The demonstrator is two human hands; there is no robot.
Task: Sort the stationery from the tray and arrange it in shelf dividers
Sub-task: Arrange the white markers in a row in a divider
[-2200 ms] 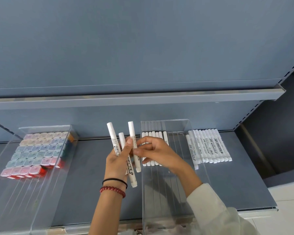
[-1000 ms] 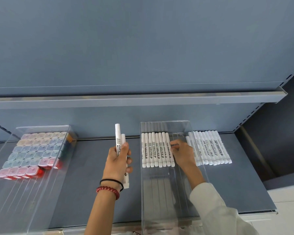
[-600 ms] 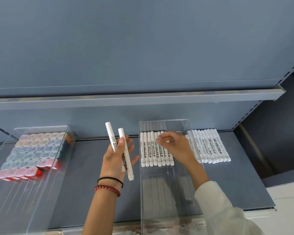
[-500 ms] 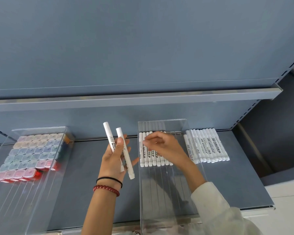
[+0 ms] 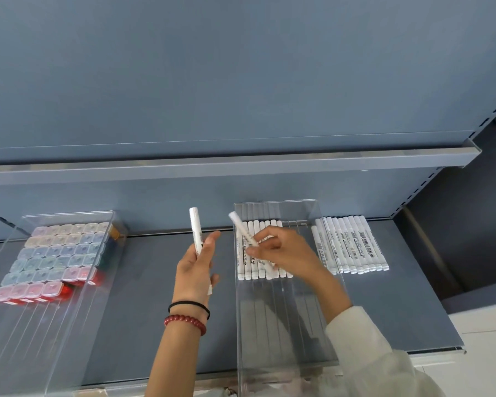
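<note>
Left hand (image 5: 194,272) grip holds marker (image 5: 194,224); right hand (image 5: 287,253) grip pinches second marker (image 5: 239,227); barrel print unreadable.

Soft, even daylight — faint glare on clear plastic, slight motion blur, wide-angle bowing.

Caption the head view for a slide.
Right hand holds a marker over the marker row in the clear divider; left hand holds a second marker.

Head-worn camera looks forward and down, near the shelf (image 5: 155,282).
</note>
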